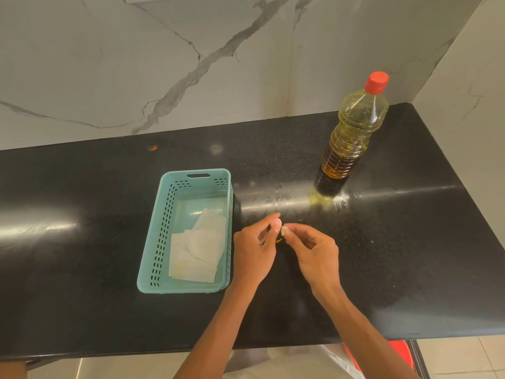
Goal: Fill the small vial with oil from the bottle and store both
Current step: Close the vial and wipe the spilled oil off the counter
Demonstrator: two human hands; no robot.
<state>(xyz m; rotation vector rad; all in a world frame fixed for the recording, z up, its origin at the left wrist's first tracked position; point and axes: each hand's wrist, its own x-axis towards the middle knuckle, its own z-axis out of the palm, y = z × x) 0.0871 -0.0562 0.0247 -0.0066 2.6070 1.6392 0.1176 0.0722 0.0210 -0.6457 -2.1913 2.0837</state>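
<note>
The left hand (254, 250) grips the vial (278, 239) mid-way along the surface (109, 187); the right hand (314, 250) pinches a pale cap (284, 230) at its mouth. The closed bottle (352, 132) stands toward the back right corner. Oily fingers may slip and tip the vial.

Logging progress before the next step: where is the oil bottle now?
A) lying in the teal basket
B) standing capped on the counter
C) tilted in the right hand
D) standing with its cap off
B: the oil bottle stands upright on the counter, red cap on; the left hand and right hand both pinch the small vial.
</note>
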